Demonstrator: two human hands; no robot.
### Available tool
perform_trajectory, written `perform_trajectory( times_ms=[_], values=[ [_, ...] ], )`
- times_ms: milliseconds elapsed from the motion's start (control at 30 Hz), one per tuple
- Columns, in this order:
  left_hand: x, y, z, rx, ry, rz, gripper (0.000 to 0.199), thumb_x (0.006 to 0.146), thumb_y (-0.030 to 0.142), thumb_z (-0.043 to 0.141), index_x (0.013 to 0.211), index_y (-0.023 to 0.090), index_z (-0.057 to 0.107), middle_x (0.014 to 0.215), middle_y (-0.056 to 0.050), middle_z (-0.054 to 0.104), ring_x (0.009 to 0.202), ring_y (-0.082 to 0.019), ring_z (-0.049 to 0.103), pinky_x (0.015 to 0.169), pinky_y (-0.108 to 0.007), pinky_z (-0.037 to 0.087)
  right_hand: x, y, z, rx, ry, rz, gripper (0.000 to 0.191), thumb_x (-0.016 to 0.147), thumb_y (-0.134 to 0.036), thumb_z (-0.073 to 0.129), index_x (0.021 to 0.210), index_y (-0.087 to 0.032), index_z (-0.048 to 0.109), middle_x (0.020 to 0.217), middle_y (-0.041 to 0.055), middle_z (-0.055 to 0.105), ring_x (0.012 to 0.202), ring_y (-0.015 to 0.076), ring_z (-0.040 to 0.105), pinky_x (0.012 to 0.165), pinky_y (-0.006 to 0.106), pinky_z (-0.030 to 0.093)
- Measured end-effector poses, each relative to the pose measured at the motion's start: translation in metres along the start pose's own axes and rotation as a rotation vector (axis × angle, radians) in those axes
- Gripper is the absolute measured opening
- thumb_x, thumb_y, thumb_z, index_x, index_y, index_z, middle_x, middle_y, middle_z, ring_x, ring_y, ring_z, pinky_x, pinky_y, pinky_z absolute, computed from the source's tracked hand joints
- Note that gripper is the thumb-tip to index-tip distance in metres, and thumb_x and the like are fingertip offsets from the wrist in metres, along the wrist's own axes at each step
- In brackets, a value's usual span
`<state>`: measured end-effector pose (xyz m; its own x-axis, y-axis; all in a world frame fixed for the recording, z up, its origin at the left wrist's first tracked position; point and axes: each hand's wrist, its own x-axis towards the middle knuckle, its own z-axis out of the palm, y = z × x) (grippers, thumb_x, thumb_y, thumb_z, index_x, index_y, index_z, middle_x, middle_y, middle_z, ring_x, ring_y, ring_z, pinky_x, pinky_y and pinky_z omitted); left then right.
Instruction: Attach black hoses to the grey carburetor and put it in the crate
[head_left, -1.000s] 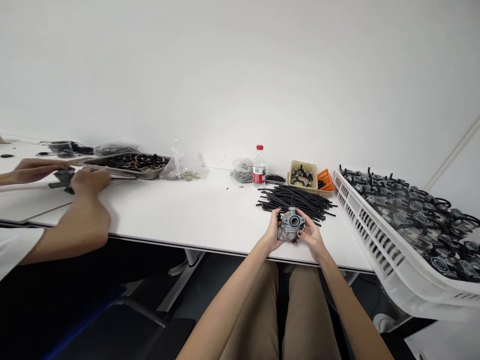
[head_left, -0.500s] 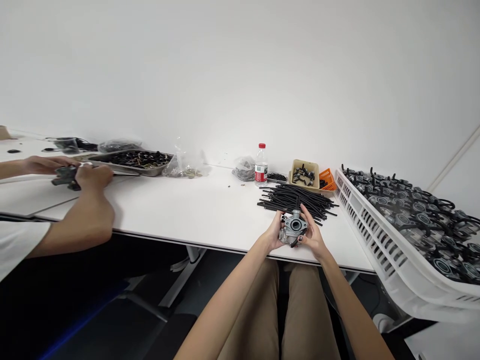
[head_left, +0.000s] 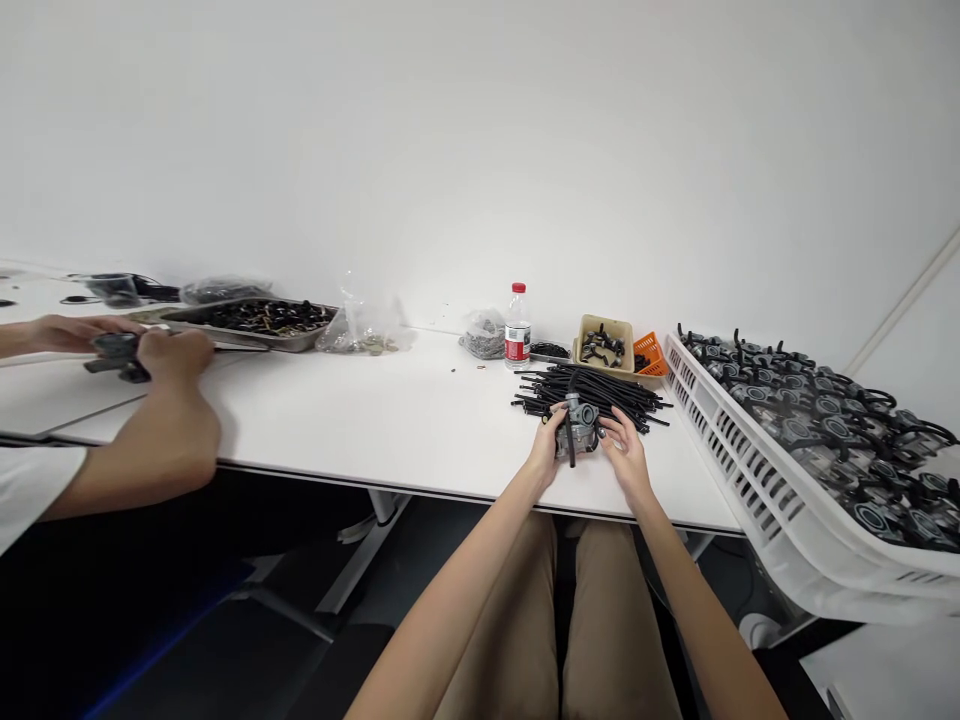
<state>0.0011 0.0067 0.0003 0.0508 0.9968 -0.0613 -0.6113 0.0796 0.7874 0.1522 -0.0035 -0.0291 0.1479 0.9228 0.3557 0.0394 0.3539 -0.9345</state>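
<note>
A grey metal carburetor [head_left: 583, 414] with a short black tube hanging down its front is over the table near the front edge. My left hand [head_left: 547, 440] grips its left side, thumb and fingers around it. On the other side, my right hand [head_left: 626, 460] has its fingers spread, with the fingertips close to the carburetor's right edge; whether they touch it is unclear. Just behind lies a pile of black tubes [head_left: 622, 395], partly hidden by the carburetor.
Right: white crate [head_left: 780, 475] full of carburetors. Behind the tubes: beige tray [head_left: 582, 350] of small parts, orange basket [head_left: 652, 350], water bottle [head_left: 517, 330] and plastic bag [head_left: 484, 335]. Left: a co-worker's hands [head_left: 174, 355] hold a part beside a metal tray [head_left: 300, 342].
The carburetor has turned, and its black tube now hangs in front. My right hand has loosened from its right side and its fingers have spread. The view has shifted slightly.
</note>
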Motion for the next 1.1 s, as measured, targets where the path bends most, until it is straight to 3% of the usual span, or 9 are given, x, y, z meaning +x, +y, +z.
perform_trajectory(
  times_ms=[133, 300, 467, 633, 867, 1100],
  values=[
    [0.005, -0.002, -0.001, 0.087, 0.156, 0.243, 0.028, 0.075, 0.033, 0.076, 0.098, 0.025, 0.061, 0.086, 0.003, 0.066, 0.079, -0.014, 0.063, 0.076, -0.025, 0.052, -0.001, -0.006, -0.001, -0.053, 0.028, 0.002, 0.048, 0.078, -0.059, 0.072, 0.109, -0.022, 0.070, 0.110, 0.0125, 0.075, 0.104, 0.0276, 0.069, 0.093, 0.043, 0.055],
    [0.007, -0.007, -0.005, 0.215, 0.215, 0.375, 0.025, 0.078, 0.026, 0.074, 0.099, 0.027, 0.062, 0.090, 0.004, 0.065, 0.080, -0.014, 0.059, 0.081, -0.025, 0.047, -0.009, -0.016, 0.005, -0.103, -0.117, -0.004, 0.032, 0.070, -0.052, 0.079, 0.075, -0.021, 0.075, 0.071, 0.0032, 0.070, 0.064, 0.0180, 0.059, 0.062, 0.032, 0.050],
    [0.007, -0.010, -0.005, 0.303, 0.223, 0.409, 0.024, 0.079, 0.027, 0.074, 0.099, 0.028, 0.062, 0.086, 0.004, 0.063, 0.076, -0.016, 0.058, 0.078, -0.027, 0.046, -0.011, -0.018, 0.008, -0.112, -0.188, -0.036, 0.024, 0.066, -0.044, 0.081, 0.074, -0.022, 0.074, 0.065, -0.0018, 0.058, 0.057, 0.0140, 0.051, 0.053, 0.029, 0.045],
    [0.006, -0.011, -0.004, 0.349, 0.232, 0.425, 0.023, 0.079, 0.027, 0.074, 0.098, 0.028, 0.062, 0.087, 0.003, 0.064, 0.078, -0.016, 0.059, 0.081, -0.027, 0.045, -0.009, -0.013, 0.006, -0.089, -0.161, -0.050, 0.018, 0.074, -0.040, 0.069, 0.076, -0.023, 0.062, 0.080, -0.0017, 0.054, 0.052, 0.0110, 0.055, 0.051, 0.029, 0.049],
    [0.005, -0.010, -0.003, 0.354, 0.200, 0.403, 0.021, 0.078, 0.028, 0.075, 0.096, 0.027, 0.064, 0.082, 0.003, 0.065, 0.074, -0.017, 0.057, 0.077, -0.027, 0.045, -0.008, -0.009, 0.006, -0.092, -0.130, -0.072, 0.016, 0.080, -0.039, 0.064, 0.082, -0.025, 0.055, 0.088, 0.0012, 0.056, 0.073, 0.0200, 0.070, 0.071, 0.038, 0.060],
    [0.005, -0.010, -0.003, 0.338, 0.178, 0.396, 0.018, 0.077, 0.027, 0.075, 0.093, 0.026, 0.067, 0.083, 0.002, 0.067, 0.076, -0.017, 0.059, 0.077, -0.027, 0.046, -0.005, -0.006, 0.004, -0.187, -0.101, -0.077, 0.006, 0.077, -0.030, 0.058, 0.076, -0.025, 0.054, 0.078, 0.0011, 0.058, 0.066, 0.0201, 0.063, 0.066, 0.036, 0.055]
  ],
)
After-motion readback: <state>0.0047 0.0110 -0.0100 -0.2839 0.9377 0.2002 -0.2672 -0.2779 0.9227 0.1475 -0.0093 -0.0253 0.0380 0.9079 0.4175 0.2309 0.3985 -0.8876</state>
